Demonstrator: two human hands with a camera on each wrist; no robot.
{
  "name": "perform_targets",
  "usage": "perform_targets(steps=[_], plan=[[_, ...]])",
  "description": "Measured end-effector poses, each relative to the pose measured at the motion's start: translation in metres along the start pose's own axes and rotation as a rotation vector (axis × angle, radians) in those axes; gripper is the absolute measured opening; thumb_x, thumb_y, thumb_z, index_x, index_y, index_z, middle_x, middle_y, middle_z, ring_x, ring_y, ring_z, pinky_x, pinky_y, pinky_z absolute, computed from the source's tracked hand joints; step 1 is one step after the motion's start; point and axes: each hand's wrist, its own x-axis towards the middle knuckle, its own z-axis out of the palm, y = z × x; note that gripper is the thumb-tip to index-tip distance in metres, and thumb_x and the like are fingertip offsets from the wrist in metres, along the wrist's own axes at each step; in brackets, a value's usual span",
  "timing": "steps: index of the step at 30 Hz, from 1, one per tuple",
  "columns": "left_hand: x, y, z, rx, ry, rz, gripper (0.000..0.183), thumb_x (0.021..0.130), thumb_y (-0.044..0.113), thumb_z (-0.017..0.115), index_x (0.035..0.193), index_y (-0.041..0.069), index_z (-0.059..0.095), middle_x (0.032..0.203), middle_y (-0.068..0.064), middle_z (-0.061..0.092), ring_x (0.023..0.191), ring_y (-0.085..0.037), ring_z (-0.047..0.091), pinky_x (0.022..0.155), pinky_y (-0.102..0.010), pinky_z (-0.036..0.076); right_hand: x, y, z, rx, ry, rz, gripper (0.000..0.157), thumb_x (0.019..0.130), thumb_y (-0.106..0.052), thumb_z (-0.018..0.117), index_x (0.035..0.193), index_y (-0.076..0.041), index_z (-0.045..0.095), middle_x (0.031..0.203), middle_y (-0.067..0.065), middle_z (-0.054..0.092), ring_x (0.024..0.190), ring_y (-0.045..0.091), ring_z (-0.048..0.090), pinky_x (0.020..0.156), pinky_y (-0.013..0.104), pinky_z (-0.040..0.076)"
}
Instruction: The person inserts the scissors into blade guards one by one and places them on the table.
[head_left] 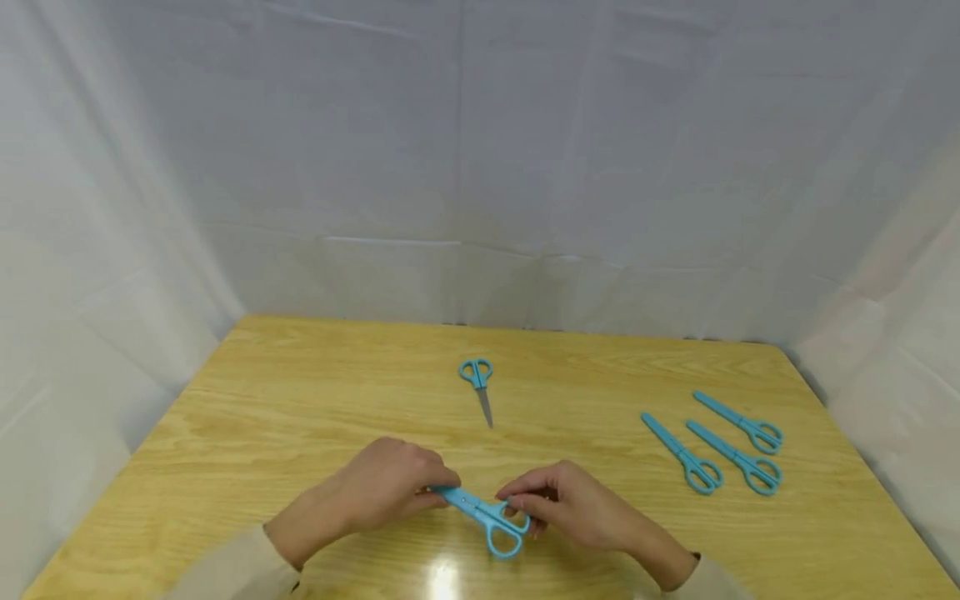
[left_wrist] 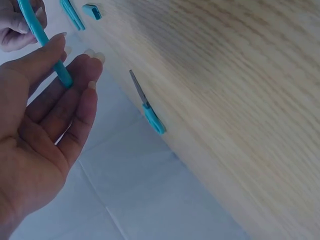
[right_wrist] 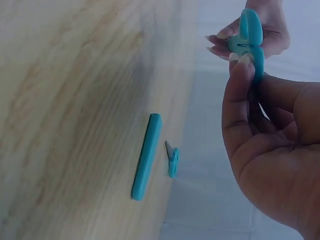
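My left hand [head_left: 386,483] pinches the blade end of a pair of light-blue scissors [head_left: 487,515] between thumb and fingers. A blue cover sits over its blades, and in the left wrist view the rounded tip of the blade cover [left_wrist: 62,75] shows between those fingers. My right hand [head_left: 577,504] holds one handle loop at the other end, with thumb and fingertips on it. The right wrist view shows the handle loops [right_wrist: 251,27] edge-on. The scissors slant across, close over the table near its front. Beyond the hands lies another pair of scissors with bare metal blades [head_left: 477,387].
Three covered blue scissors [head_left: 681,452] lie side by side on the right of the wooden table [head_left: 337,358], loops toward the front. A long blue bar-like thing [right_wrist: 147,157] lies on the wood in the right wrist view. Pale cloth [head_left: 450,167] hangs behind and at both sides.
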Motion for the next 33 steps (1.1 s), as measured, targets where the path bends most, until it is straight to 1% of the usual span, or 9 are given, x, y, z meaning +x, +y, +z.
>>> perform_targets(steps=[4, 8, 11, 12, 16, 20, 24, 29, 33], plan=[[-0.002, 0.001, 0.003, 0.017, 0.043, -0.027, 0.014, 0.083, 0.024, 0.074, 0.076, 0.023, 0.061, 0.066, 0.017, 0.050, 0.055, 0.004, 0.037, 0.049, -0.015, 0.034, -0.003, -0.006, -0.001, -0.224, 0.105, -0.010, 0.033, 0.098, -0.032, 0.053, 0.119, -0.008, 0.065, 0.101, -0.005, 0.066, 0.081, 0.014, 0.063, 0.069, 0.032, 0.054], [-0.005, 0.004, 0.004, 0.050, 0.074, -0.089, 0.016, 0.082, 0.024, 0.075, 0.075, 0.023, 0.061, 0.064, 0.017, 0.049, 0.053, 0.003, 0.036, 0.047, -0.017, 0.033, -0.008, -0.015, 0.007, -0.613, 0.235, -0.092, 0.047, 0.091, -0.048, 0.059, 0.123, -0.014, 0.062, 0.116, -0.004, 0.062, 0.095, 0.014, 0.062, 0.073, 0.030, 0.053], [-0.008, 0.006, 0.006, 0.060, 0.090, -0.124, 0.010, 0.082, 0.024, 0.074, 0.079, 0.022, 0.065, 0.066, 0.015, 0.053, 0.053, 0.004, 0.039, 0.046, -0.017, 0.035, -0.009, -0.023, 0.016, -0.862, 0.242, -0.128, 0.055, 0.085, -0.049, 0.067, 0.128, -0.015, 0.059, 0.126, 0.001, 0.058, 0.106, 0.019, 0.059, 0.076, 0.035, 0.054], [-0.008, 0.007, 0.006, 0.056, 0.095, -0.130, 0.009, 0.082, 0.024, 0.074, 0.081, 0.022, 0.066, 0.066, 0.015, 0.055, 0.053, 0.004, 0.039, 0.046, -0.017, 0.035, -0.009, -0.025, 0.018, -0.913, 0.229, -0.141, 0.057, 0.083, -0.047, 0.070, 0.129, -0.015, 0.059, 0.128, 0.003, 0.057, 0.108, 0.020, 0.058, 0.076, 0.036, 0.054], [-0.009, 0.010, 0.008, 0.002, 0.091, -0.146, 0.006, 0.084, 0.023, 0.073, 0.084, 0.020, 0.068, 0.068, 0.013, 0.057, 0.052, 0.005, 0.040, 0.045, -0.015, 0.034, -0.007, -0.029, 0.025, -0.959, 0.157, -0.125, 0.055, 0.082, -0.033, 0.076, 0.131, -0.015, 0.058, 0.130, 0.002, 0.055, 0.109, 0.020, 0.056, 0.076, 0.033, 0.053], [-0.009, 0.012, 0.009, -0.015, 0.080, -0.149, 0.006, 0.084, 0.023, 0.073, 0.084, 0.019, 0.069, 0.068, 0.013, 0.058, 0.051, 0.005, 0.038, 0.045, -0.014, 0.033, -0.004, -0.028, 0.028, -0.954, 0.150, -0.131, 0.050, 0.078, -0.023, 0.080, 0.123, -0.013, 0.063, 0.120, -0.003, 0.058, 0.100, 0.016, 0.057, 0.073, 0.026, 0.052], [-0.009, 0.013, 0.012, 0.021, 0.086, -0.140, 0.007, 0.083, 0.023, 0.074, 0.084, 0.019, 0.069, 0.070, 0.012, 0.059, 0.052, 0.005, 0.038, 0.046, -0.014, 0.034, -0.002, -0.028, 0.030, -0.971, 0.147, -0.120, 0.047, 0.075, -0.022, 0.083, 0.119, -0.014, 0.065, 0.113, -0.006, 0.058, 0.095, 0.013, 0.057, 0.071, 0.025, 0.051], [-0.007, 0.015, 0.016, 0.000, 0.084, -0.136, 0.010, 0.082, 0.021, 0.075, 0.090, 0.017, 0.072, 0.075, 0.010, 0.062, 0.058, 0.005, 0.046, 0.051, -0.015, 0.040, -0.002, -0.026, 0.030, -1.013, 0.146, -0.106, 0.045, 0.073, -0.026, 0.084, 0.112, -0.014, 0.066, 0.106, -0.008, 0.058, 0.088, 0.010, 0.056, 0.067, 0.023, 0.050], [-0.002, 0.017, 0.018, 0.013, 0.084, -0.136, 0.013, 0.084, 0.024, 0.073, 0.095, 0.017, 0.072, 0.079, 0.010, 0.062, 0.058, 0.005, 0.046, 0.051, -0.015, 0.039, -0.005, -0.022, 0.026, -1.035, 0.142, -0.098, 0.048, 0.070, -0.028, 0.086, 0.110, -0.014, 0.064, 0.105, -0.007, 0.059, 0.089, 0.009, 0.056, 0.070, 0.023, 0.050]])
